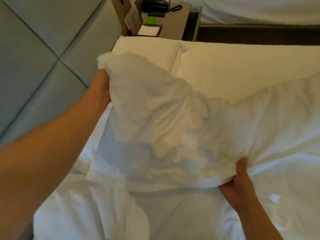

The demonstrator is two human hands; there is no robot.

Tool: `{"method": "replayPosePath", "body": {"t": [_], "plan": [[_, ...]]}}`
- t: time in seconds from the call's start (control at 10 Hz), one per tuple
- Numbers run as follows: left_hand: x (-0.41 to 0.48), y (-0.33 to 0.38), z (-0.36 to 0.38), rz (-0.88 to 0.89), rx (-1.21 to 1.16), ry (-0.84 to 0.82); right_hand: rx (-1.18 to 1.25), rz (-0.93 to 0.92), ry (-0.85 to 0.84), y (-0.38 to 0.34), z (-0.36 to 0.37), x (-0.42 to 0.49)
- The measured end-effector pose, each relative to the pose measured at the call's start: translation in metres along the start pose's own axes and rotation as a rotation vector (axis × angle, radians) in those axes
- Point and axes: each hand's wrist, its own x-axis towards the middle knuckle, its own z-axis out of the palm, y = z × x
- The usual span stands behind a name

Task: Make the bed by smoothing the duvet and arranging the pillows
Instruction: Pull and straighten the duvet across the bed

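Observation:
A crumpled white duvet (164,118) is lifted off the bed between my two hands. My left hand (101,87) grips its far corner, raised near the padded wall. My right hand (240,181) pinches its near edge, thumb on top and fingers underneath. Behind the duvet a white pillow (145,49) lies at the head of the bed, with a wider white pillow or fold (242,63) to its right. Wrinkled white bedding (121,213) covers the mattress below my arms.
A grey padded headboard wall (34,49) fills the left side. Beyond the pillows stands a bedside table (176,19) with a black phone (155,5) and a notepad (149,30). A second white bed (259,9) lies at the upper right.

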Motion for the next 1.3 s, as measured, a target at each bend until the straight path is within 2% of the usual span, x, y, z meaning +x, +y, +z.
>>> {"method": "replayPosePath", "body": {"t": [0.1,0.2,0.3,0.4,0.5,0.6,0.7,0.8,0.9,1.1,1.2,1.3], "plan": [[0.122,0.006,-0.036,0.034,0.150,-0.231,-0.005,-0.055,-0.027,-0.002,0.026,0.003],[0.152,-0.002,-0.059,0.356,-0.146,-0.229,0.002,-0.055,-0.110,0.006,0.048,0.008],[0.138,-0.023,-0.069,0.233,-0.496,-0.285,-0.022,0.011,-0.053,0.029,0.056,0.014],[0.115,-0.076,-0.084,-0.015,-0.479,-0.415,-0.065,0.024,-0.001,0.044,0.056,0.023],[0.064,-0.120,-0.072,0.010,-0.153,-0.368,-0.113,0.021,0.006,0.043,0.060,0.025],[0.032,-0.135,-0.051,0.141,0.001,-0.204,-0.144,0.003,-0.015,0.041,0.062,0.025],[0.009,-0.113,-0.070,0.290,0.044,-0.002,-0.133,-0.040,-0.037,0.039,0.064,0.009],[0.003,-0.102,-0.125,0.361,0.067,0.064,-0.068,-0.052,-0.053,0.039,0.056,-0.006],[0.012,-0.128,-0.162,0.304,0.313,0.128,-0.073,-0.006,-0.039,0.061,0.051,-0.017],[0.049,-0.190,-0.163,0.283,0.688,0.271,-0.171,0.112,0.109,0.121,0.017,-0.020],[0.049,-0.192,-0.148,0.239,0.893,0.443,-0.184,0.146,0.101,0.126,0.005,-0.016],[0.005,-0.191,-0.110,0.419,0.820,0.739,-0.203,0.176,0.064,0.115,0.005,-0.010]]}}
